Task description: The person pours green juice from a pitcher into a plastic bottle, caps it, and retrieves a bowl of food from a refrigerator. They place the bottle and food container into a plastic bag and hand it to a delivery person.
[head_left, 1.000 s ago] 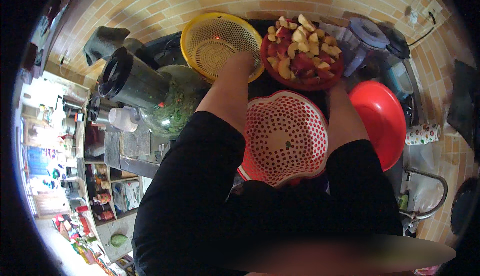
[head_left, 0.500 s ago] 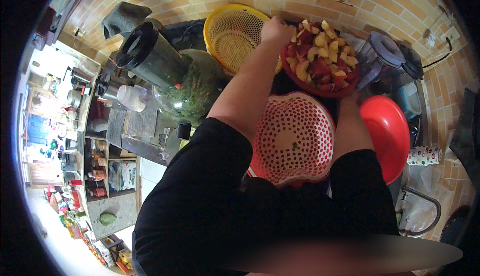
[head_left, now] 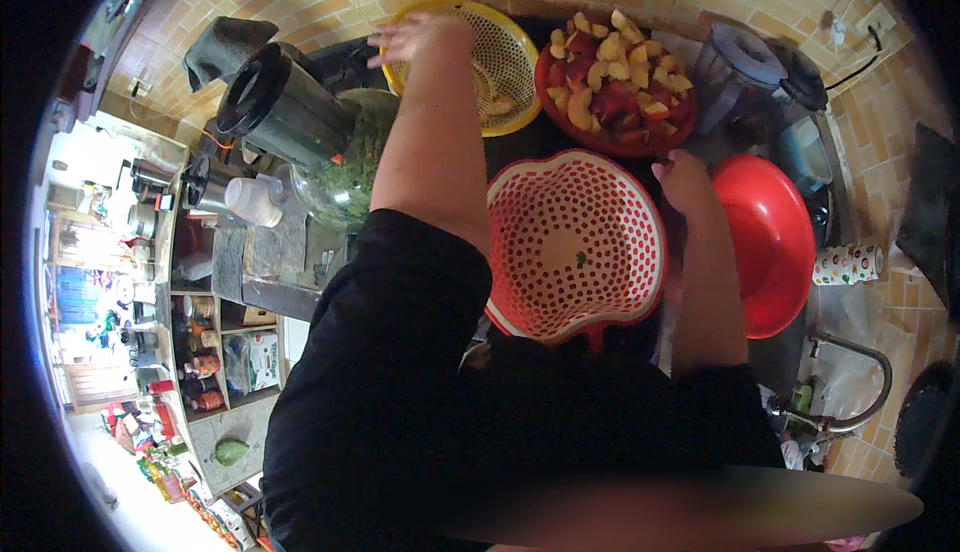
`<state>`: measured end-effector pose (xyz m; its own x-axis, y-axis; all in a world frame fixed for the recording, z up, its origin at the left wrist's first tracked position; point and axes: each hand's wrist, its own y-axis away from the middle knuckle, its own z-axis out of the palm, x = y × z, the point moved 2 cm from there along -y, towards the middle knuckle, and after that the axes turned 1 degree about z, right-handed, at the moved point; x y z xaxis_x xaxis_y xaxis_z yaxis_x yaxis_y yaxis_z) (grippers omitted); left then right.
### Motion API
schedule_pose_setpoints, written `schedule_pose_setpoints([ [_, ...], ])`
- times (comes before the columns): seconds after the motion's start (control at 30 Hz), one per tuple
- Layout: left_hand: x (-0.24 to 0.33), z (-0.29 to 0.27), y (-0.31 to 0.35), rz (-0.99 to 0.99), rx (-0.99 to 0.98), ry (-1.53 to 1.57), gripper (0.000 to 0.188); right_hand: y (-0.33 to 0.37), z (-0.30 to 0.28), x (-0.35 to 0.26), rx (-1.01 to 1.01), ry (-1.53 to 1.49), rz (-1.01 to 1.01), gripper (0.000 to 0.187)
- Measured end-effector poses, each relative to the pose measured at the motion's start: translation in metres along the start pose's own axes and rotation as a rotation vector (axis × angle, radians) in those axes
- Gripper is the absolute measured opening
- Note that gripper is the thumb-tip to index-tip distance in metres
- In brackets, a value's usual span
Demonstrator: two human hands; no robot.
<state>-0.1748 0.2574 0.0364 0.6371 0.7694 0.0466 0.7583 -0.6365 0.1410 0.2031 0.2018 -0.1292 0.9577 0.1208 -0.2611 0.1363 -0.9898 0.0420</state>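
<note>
My left hand is over the far left rim of a yellow plastic basket, its fingers spread with nothing in them; I cannot tell whether it touches the rim. My right hand is just below the near right edge of a red basket. Its fingers are loosely bent and apart, and nothing shows in them. Cut fruit pieces, pale and red-skinned, are heaped in that red basket. Nearer me, between my forearms, sits a red-and-white perforated colander with a small green scrap inside.
A dark-topped appliance and a clear rounded container of greenish contents stand at left. To the right are a red basin, a clear pitcher, a patterned paper cup stack and a faucet. A brick-patterned wall rises behind.
My left hand has moved left from the fruit basket's rim to the yellow basket, its fingers spreading. My right hand has come away from the fruit basket's near edge.
</note>
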Motion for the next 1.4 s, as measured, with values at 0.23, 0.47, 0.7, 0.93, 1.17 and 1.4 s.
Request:
schedule_pose_setpoints([
  [0.23,-0.017,-0.002,-0.042,0.045,0.067,0.304,0.075,-0.041,-0.126,-0.032,0.400,-0.505,-0.071,0.032],
  [0.47,0.026,-0.041,0.038,0.486,0.496,0.394,0.037,-0.138,-0.077,-0.015,0.437,-0.385,0.124,0.041],
  [0.7,0.040,-0.076,0.079,0.595,0.818,0.273,0.035,-0.098,-0.066,-0.027,0.598,-0.415,-0.031,0.034],
  [0.93,0.080,-0.078,0.164,0.764,0.852,0.059,0.053,-0.058,-0.056,-0.019,0.656,-0.436,-0.095,0.030],
  [1.17,0.087,-0.022,0.185,1.280,1.124,0.077,0.064,-0.007,-0.076,-0.023,0.793,-0.386,-0.058,0.026],
  [1.4,0.095,0.027,0.172,1.491,1.261,-0.048,0.060,0.183,-0.095,0.051,1.304,-0.371,-0.117,0.017],
])
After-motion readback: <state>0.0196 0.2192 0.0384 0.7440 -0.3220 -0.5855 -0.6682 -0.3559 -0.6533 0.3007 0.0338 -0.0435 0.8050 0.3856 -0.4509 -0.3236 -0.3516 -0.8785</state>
